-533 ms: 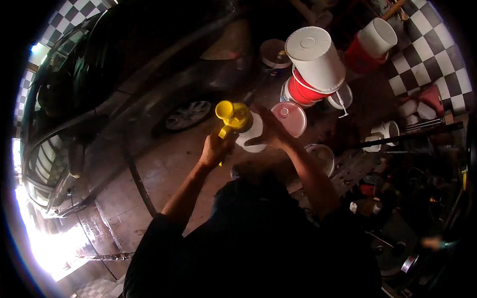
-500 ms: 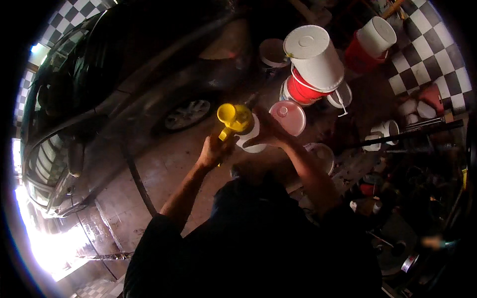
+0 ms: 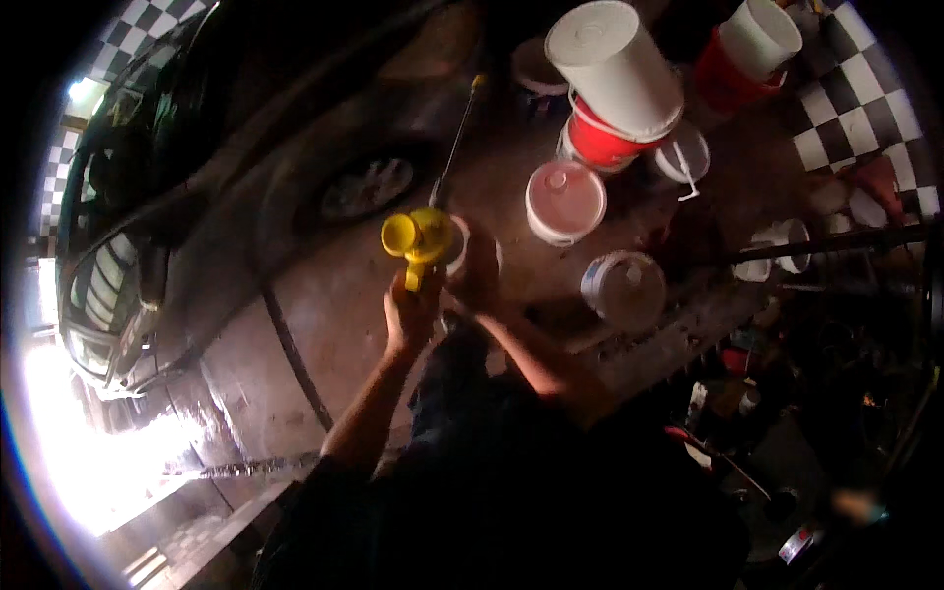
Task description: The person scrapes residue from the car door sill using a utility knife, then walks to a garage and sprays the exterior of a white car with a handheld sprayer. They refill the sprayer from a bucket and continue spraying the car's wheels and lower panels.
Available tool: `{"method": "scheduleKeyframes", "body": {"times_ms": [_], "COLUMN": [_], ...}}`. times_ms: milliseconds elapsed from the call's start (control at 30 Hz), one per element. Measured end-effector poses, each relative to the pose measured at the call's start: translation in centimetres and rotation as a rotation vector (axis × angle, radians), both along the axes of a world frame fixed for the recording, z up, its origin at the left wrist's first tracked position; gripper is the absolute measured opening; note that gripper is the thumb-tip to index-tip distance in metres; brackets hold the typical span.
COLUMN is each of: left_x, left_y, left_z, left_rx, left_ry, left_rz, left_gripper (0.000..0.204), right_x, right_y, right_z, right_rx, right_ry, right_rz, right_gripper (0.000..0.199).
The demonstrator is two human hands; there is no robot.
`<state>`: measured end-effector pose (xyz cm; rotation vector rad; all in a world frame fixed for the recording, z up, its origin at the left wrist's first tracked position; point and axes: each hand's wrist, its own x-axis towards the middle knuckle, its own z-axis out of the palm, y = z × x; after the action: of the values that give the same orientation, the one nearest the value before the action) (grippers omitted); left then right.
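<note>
Centrally, the left hand (image 3: 411,313) grips a bright yellow sprayer (image 3: 429,236), round-cupped, with a thin metallic wand (image 3: 455,140); the right hand (image 3: 476,278) lies against a white container (image 3: 457,252), grip unclear.

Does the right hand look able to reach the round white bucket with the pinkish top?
Probably yes: nothing visible stands between the right hand and that bucket, though the hand is at the white, yellow-topped sprayer and would likely have to leave it.
</note>
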<state>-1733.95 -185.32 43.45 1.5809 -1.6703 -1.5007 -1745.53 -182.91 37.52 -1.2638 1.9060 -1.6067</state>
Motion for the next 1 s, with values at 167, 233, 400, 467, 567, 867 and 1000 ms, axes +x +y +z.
{"method": "scheduleKeyframes", "body": {"times_ms": [167,233,400,467,567,867,1000], "left_x": [2.0,2.2,4.9,5.3,5.4,6.1,4.7], "left_y": [-0.6,-0.9,-1.5,-1.8,-1.4,-2.9,-4.5], "left_z": [-2.8,-4.9,-12.8,-17.8,-24.9,-53.6,-61.9], "left_rx": [-0.020,-0.038,0.061,0.129,0.061,0.161,0.193], "left_ry": [0.205,0.168,0.105,0.135,0.014,-0.080,-0.126], "left_rz": [0.054,0.063,0.046,0.075,0.022,0.106,0.080], "left_gripper": [0.017,0.018,0.019,0.025,0.029,0.024,0.027], "right_x": [4.1,5.8,6.8,5.0,6.0,2.4,-0.6], "right_y": [4.6,7.6,9.1,7.2,6.6,0.6,-4.2], "right_z": [-2.6,-5.1,-11.3,-12.4,-21.8,-52.8,-63.8], "right_rx": [-0.008,0.029,0.318,0.533,0.349,0.776,0.526], "right_ry": [0.178,0.207,-0.102,-0.476,-0.452,-0.234,-0.009], "right_rz": [0.104,0.329,0.245,0.173,0.069,0.166,0.353], "right_gripper": [0.080,0.073,0.044,0.035,0.031,0.057,0.077]}}
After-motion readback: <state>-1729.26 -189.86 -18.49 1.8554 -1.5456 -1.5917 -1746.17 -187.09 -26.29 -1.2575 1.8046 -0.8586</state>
